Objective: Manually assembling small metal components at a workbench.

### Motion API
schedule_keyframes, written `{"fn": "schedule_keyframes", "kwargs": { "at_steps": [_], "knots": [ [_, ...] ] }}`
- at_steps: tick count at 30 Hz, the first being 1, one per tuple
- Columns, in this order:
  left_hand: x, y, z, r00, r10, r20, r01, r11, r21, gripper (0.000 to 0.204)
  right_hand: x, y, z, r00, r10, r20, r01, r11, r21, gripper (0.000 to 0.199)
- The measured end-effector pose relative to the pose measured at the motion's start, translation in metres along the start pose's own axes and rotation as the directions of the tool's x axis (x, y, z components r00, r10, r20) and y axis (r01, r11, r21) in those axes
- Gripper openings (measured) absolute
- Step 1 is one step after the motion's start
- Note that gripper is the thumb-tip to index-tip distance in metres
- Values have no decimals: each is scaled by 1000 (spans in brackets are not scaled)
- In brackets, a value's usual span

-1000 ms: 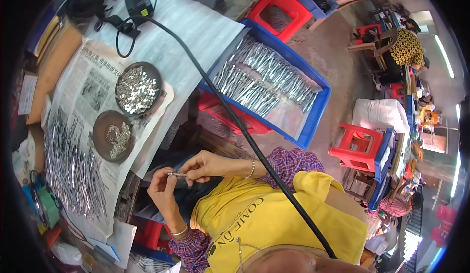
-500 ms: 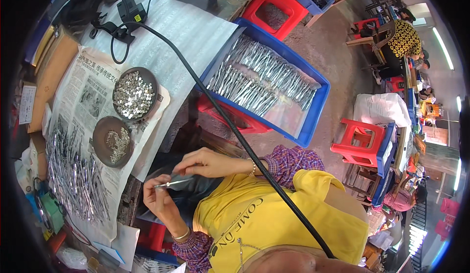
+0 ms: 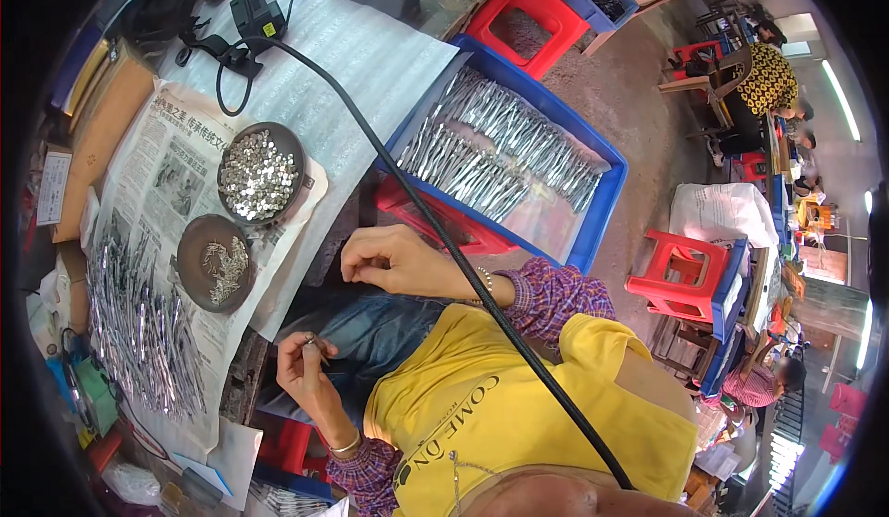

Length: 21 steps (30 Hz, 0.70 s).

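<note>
My left hand [image 3: 307,376] is closed in a pinch on a slim silver metal piece [image 3: 312,342], of which only a short part shows between the fingertips. To the upper right, apart from it, my right hand [image 3: 394,259] hangs over my lap with its fingers curled together; anything between its fingertips is hidden. On the newspaper [image 3: 176,170] stand two dark round bowls: one bowl of small shiny discs [image 3: 257,174] and one bowl of tiny silver parts [image 3: 225,271]. Many slim silver metal strips [image 3: 143,332] lie on the paper nearest my left hand.
A blue tray [image 3: 593,230] of silver metal pieces in rows rests on a red stool [image 3: 421,220] at my right. A black cable [image 3: 435,220] crosses the view to a black device [image 3: 256,17]. Another red stool [image 3: 681,271] stands at the far right; people sit beyond.
My right hand has drawn away from my left, up and slightly right. My left hand has stayed nearby and turned, so less of the metal piece shows.
</note>
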State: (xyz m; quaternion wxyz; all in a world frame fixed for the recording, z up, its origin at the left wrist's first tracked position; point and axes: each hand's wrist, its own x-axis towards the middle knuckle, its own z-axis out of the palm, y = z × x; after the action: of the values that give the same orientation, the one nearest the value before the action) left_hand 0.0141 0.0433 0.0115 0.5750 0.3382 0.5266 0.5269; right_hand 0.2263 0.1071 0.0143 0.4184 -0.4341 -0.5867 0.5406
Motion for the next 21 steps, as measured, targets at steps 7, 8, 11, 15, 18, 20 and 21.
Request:
{"fn": "schedule_keyframes", "kwargs": {
  "at_steps": [7, 8, 11, 15, 18, 20, 21],
  "knots": [
    [0, -2, -4, 999, -10, -36, 20, 957, 290, 6, 22, -5, 0, 975, -215, -46, 196, 944, -267, 15],
    [0, -2, -4, 999, -8, -41, 20, 956, 293, 6, 25, -4, 1, 958, -282, -44, 250, 903, -350, 18],
    [-4, -5, -11, 993, 17, -119, 17, 962, 273, 9, 39, -2, 7, 913, -404, -52, 339, 824, -454, 20],
    [1, -11, -11, 997, 35, -75, -10, 951, 308, 12, 46, -5, -4, 948, -310, -65, 219, 788, -575, 23],
    [1, -9, -6, 998, -28, -62, 41, 975, 218, 14, 51, -13, -9, 947, -315, -68, 213, 772, -599, 29],
    [1, -12, -9, 1000, -13, -21, 17, 980, 197, 15, 55, -8, -8, 938, -340, -64, 234, 759, -607, 30],
    [0, -10, -10, 999, -8, -41, 16, 979, 203, 15, 56, -9, -6, 940, -339, -49, 243, 762, -600, 30]
  ]
}}
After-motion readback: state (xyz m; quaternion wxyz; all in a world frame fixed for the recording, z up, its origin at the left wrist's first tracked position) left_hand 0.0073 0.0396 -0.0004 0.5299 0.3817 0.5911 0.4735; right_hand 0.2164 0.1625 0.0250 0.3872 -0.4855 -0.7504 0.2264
